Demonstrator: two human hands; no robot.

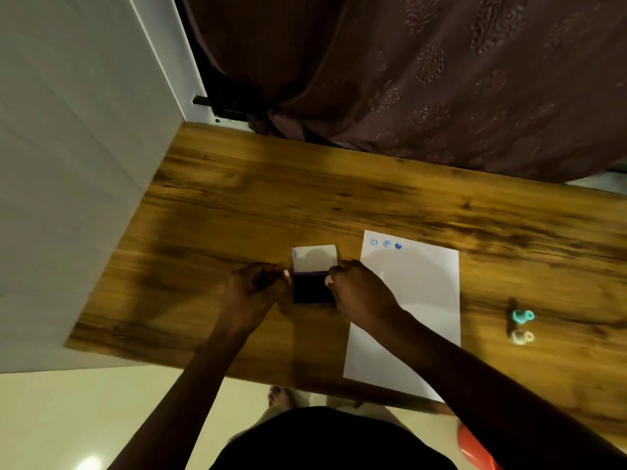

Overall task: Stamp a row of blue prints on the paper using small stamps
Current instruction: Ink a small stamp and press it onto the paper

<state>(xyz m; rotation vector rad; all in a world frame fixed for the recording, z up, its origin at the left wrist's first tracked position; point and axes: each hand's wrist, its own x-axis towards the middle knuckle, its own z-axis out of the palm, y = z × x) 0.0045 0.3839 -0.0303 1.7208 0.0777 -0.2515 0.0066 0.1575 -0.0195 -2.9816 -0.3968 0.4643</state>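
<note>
Both hands sit at the ink pad (314,288), left of the paper (409,310): left hand (256,286) curled against its left edge, right hand (356,288) clenched at its right edge. Whether either holds a stamp, I cannot tell. Three blue prints (386,243) start a row along the paper's far edge; most of it is left. Two stamps (521,325) lie well right.
</note>
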